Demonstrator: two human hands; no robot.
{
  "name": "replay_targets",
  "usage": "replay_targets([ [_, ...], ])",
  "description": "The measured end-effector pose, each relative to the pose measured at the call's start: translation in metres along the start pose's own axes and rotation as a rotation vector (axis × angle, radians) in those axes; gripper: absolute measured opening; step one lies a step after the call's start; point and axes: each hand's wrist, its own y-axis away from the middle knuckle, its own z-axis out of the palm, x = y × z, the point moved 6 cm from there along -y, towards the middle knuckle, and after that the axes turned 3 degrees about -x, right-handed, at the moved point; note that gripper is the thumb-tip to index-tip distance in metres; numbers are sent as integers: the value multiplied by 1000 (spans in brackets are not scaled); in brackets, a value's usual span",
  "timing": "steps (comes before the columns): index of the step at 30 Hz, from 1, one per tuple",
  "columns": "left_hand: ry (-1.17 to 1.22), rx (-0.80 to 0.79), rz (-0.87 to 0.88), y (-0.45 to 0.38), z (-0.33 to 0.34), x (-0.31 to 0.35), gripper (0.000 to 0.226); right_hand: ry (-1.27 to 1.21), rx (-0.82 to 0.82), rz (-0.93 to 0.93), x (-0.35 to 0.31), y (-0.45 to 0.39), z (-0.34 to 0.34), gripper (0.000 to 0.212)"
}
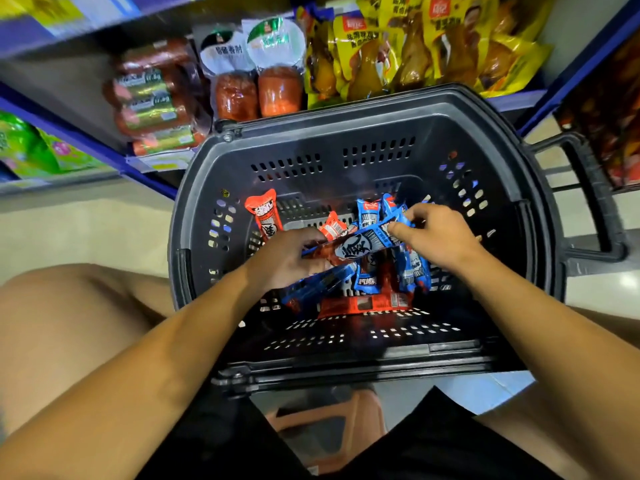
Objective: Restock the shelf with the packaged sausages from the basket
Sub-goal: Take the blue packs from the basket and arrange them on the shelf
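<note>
the black basket [363,109] serves as the landmark, standing on the floor below the shelf [512,100]. left of the basket and above its rim, red sausages in clear wrap [152,98] lie stacked on the shelf; straight above the rim stand two sealed meat packs [258,91], and right of these, yellow packets [415,50]. inside the basket, near its left wall, a red sausage pack [265,216] leans upright. the left hand [287,258] reaches in from the near rim, its fingers curled around the red end of a long blue-and-red sausage pack [356,249], which runs slanting across the middle of the basket. the right hand [436,235] pinches the blue end of the same pack between thumb and fingertips, so the pack spans both grips, raised above the pile of blue sausage packs [388,282] on the basket floor. a flat red pack [363,303] lies nearest the near rim.
</note>
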Motion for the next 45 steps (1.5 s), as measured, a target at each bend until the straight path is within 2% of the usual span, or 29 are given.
replay_targets([
  [1,-34,-33,19,0,-4,4,35,12,-29,-55,-5,1,-1,33],
  [3,-183,-89,63,-1,-11,12,40,136,-149,-227,-18,3,2,59],
  [5,-315,-126,99,-2,-16,21,43,303,-302,-315,-27,11,12,62],
  [7,-421,-112,163,-4,-19,32,34,411,-381,-277,-24,16,22,60],
  [10,-609,95,319,-9,-23,46,31,379,-385,-178,-17,20,28,51],
  [12,-639,290,324,-15,-32,49,39,325,-350,-72,-2,14,30,39],
  [14,-549,395,260,-21,-34,44,43,146,-289,97,21,6,29,34],
  [16,-388,416,204,-30,-22,32,45,-93,-240,248,44,5,31,29],
  [20,-108,328,47,-52,25,7,43,-430,-208,437,66,10,37,11],
  [24,93,181,-178,-96,77,-28,54,-624,-168,515,70,10,39,7],
  [27,194,127,-343,-123,103,-47,52,-691,-139,578,72,10,40,6],
  [30,308,130,-410,-142,118,-55,48,-753,-138,622,74,9,44,8],
  [34,325,125,-438,-160,140,-71,38,-868,-147,661,75,8,47,12],
  [36,231,123,-447,-166,147,-73,41,-884,-136,661,77,7,48,13],
  [41,224,124,-523,-175,152,-65,49,-885,-132,638,80,7,46,3],
  [45,344,125,-487,-159,141,-67,39,-863,-146,635,75,8,47,21],
])
